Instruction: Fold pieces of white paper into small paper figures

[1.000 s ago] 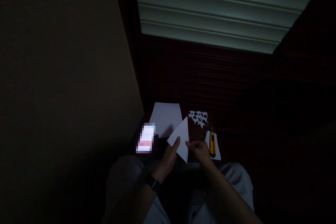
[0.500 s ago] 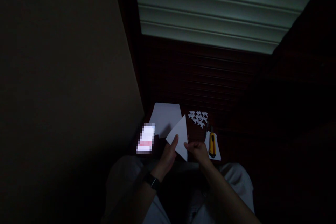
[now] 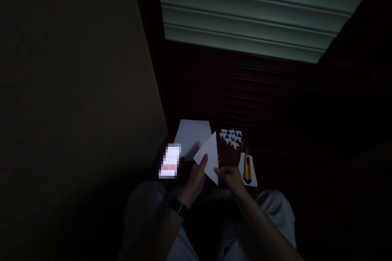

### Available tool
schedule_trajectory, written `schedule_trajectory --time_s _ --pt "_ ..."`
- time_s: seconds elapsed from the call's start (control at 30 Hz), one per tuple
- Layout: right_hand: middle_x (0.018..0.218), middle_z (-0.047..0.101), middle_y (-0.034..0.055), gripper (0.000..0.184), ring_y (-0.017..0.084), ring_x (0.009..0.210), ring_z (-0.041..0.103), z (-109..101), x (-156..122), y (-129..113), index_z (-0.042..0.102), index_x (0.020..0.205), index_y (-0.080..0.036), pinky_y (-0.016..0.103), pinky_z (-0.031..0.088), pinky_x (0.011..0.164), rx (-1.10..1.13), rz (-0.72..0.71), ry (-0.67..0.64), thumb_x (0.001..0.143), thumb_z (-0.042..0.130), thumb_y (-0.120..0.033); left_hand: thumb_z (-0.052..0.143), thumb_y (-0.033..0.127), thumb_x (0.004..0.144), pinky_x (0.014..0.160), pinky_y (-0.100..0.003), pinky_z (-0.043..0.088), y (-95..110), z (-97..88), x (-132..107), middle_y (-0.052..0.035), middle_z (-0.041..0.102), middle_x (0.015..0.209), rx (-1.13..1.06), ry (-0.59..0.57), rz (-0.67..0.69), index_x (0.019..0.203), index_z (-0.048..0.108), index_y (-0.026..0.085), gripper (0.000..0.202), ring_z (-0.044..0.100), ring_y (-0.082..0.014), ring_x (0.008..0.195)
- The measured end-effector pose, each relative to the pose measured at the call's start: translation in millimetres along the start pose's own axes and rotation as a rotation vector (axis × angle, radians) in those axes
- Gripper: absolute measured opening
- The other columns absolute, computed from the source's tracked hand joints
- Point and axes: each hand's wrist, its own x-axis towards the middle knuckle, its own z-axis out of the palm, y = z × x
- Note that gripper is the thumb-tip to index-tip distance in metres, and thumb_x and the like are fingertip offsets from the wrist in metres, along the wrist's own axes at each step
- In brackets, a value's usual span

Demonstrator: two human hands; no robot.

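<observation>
A white sheet of paper folded into a triangle (image 3: 210,153) is held between both hands above the dark tabletop, one point facing away from me. My left hand (image 3: 197,175) grips it from the lower left, thumb on top and the other fingers hidden underneath. At its right edge, my right hand (image 3: 229,175) pinches the paper between thumb and fingers. Behind it lies a stack of white paper (image 3: 191,132), partly covered by the triangle. Several small folded white paper pieces (image 3: 232,136) lie in a cluster to the right.
A yellow and black utility knife (image 3: 247,169) rests on a small white paper piece (image 3: 253,177) at the right. A lit phone (image 3: 170,161), its screen pixelated, is at the left. Dark slatted panels (image 3: 239,85) rise behind the table; a wall (image 3: 92,69) stands left. The light is dim.
The folded paper and both hands have shifted very slightly up and to the left. Both hands keep their hold, and the other things stay where they were.
</observation>
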Motion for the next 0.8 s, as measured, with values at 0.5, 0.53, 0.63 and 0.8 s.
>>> schedule_trajectory --time_s 0.5,0.53,0.63,0.8 --pt "0.054 0.061 0.0039 0.037 0.012 0.048 0.051 -0.6 -3.3 -6.7 0.066 0.059 -0.010 0.023 0.038 0.047 -0.041 0.022 -0.009 0.057 0.068 -0.047 0.049 0.035 0.082 0.097 -0.045 0.031 -5.2 4.2 -3.7 -0.0156 0.053 0.117 -0.046 -0.132 -0.084 0.116 0.050 0.014 0.040 0.047 -0.0267 0.110" --pt "0.054 0.061 0.0038 0.037 0.012 0.047 0.050 -0.2 -3.8 -7.4 0.066 0.059 -0.010 0.023 0.038 0.047 -0.037 0.028 -0.013 0.057 0.068 -0.047 0.049 0.035 0.082 0.097 -0.045 0.032 -4.5 3.6 -3.1 -0.0154 0.053 0.118 -0.042 -0.133 -0.081 0.116 0.050 0.015 0.040 0.047 -0.0267 0.110" --pt "0.053 0.061 0.0038 0.035 0.011 0.045 0.050 1.6 -5.8 -12.7 0.065 0.057 -0.010 0.022 0.037 0.046 0.014 0.027 -0.046 0.056 0.069 -0.045 0.049 0.035 0.081 0.096 -0.045 0.033 -2.4 3.1 -2.2 -0.0154 0.053 0.117 -0.047 -0.131 -0.081 0.117 0.050 0.015 0.041 0.048 -0.0267 0.109" --pt "0.050 0.060 0.0037 0.035 0.012 0.044 0.050 3.2 -7.3 -18.1 0.064 0.055 -0.011 0.023 0.037 0.044 0.064 0.058 -0.076 0.054 0.069 -0.046 0.050 0.037 0.080 0.095 -0.045 0.035 0.2 3.6 -3.1 -0.0168 0.056 0.113 -0.061 -0.115 -0.103 0.117 0.049 0.014 0.043 0.050 -0.0266 0.107"
